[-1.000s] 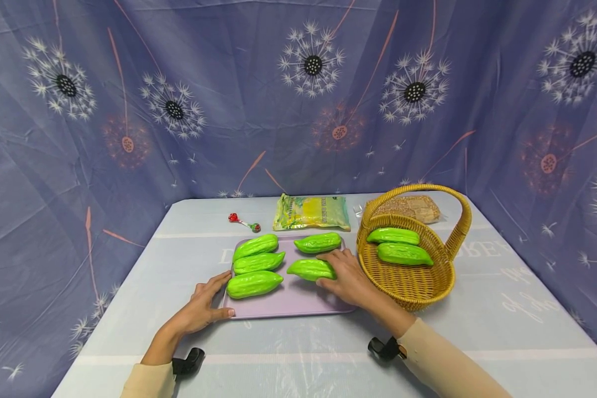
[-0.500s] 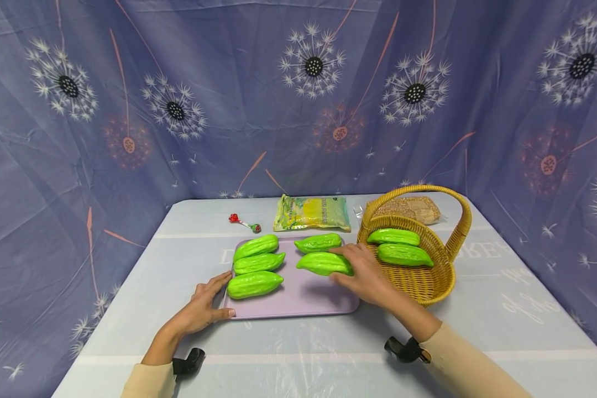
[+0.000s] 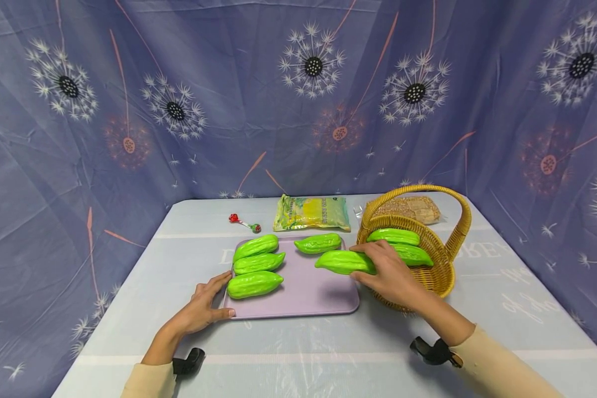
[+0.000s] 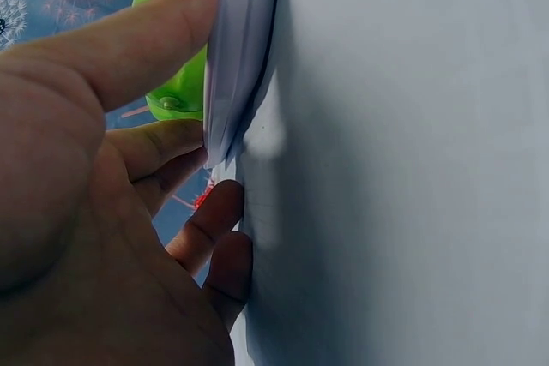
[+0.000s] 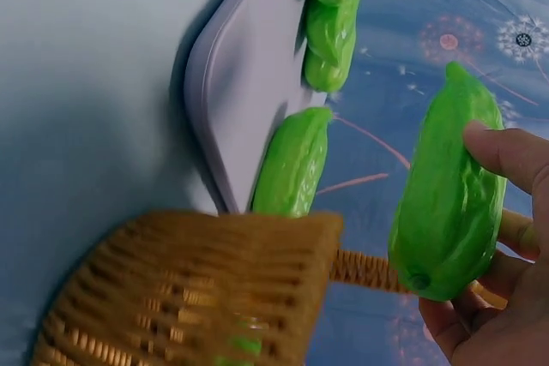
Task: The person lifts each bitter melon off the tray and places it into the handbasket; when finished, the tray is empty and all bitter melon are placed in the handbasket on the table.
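In the head view my right hand holds a green bitter melon in the air, over the right end of the lilac tray and beside the wicker basket. The right wrist view shows thumb and fingers on opposite sides of this bitter melon. My left hand rests against the tray's left edge, thumb near the front corner, fingers farther back. Three bitter melons lie stacked along the tray's left side, and another bitter melon at its back right. Two more bitter melons lie inside the basket.
The basket's tall arched handle rises over its opening. Behind the tray lie a yellow-green packet and a small red-and-green candy-like item. A clear bag of brownish contents sits behind the basket. A patterned curtain surrounds the table.
My right hand has lifted the bitter melon off the tray and carried it right, toward the basket. My left hand stays at the tray's edge.
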`<move>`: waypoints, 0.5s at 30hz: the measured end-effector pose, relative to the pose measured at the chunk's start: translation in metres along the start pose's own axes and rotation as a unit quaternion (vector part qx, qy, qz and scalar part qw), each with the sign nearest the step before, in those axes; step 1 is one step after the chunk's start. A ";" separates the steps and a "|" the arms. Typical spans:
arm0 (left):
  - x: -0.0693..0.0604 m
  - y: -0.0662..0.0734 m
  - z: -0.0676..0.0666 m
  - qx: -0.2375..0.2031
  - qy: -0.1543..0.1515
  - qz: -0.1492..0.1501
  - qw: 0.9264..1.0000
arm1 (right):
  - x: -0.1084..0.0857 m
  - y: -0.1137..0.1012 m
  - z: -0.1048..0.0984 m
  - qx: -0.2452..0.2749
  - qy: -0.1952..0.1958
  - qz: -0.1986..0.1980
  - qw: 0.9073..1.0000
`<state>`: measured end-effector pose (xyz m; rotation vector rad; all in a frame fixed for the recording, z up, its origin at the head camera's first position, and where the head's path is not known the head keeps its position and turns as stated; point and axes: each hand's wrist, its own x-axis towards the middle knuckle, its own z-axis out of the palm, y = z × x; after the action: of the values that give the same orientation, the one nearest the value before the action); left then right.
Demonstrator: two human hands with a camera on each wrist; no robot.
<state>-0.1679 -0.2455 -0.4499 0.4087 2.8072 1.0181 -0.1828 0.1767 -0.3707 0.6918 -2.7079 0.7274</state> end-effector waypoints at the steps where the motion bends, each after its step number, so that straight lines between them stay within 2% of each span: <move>1: 0.000 0.000 0.000 0.001 0.000 -0.001 1.000 | -0.001 0.002 -0.002 -0.003 0.002 -0.003 1.000; 15: 0.000 -0.001 0.000 0.004 -0.002 -0.004 1.000 | -0.016 0.024 -0.026 -0.028 0.011 -0.008 1.000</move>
<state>-0.1682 -0.2465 -0.4507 0.3995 2.8082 1.0046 -0.1785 0.2148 -0.3640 0.6866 -2.6880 0.6499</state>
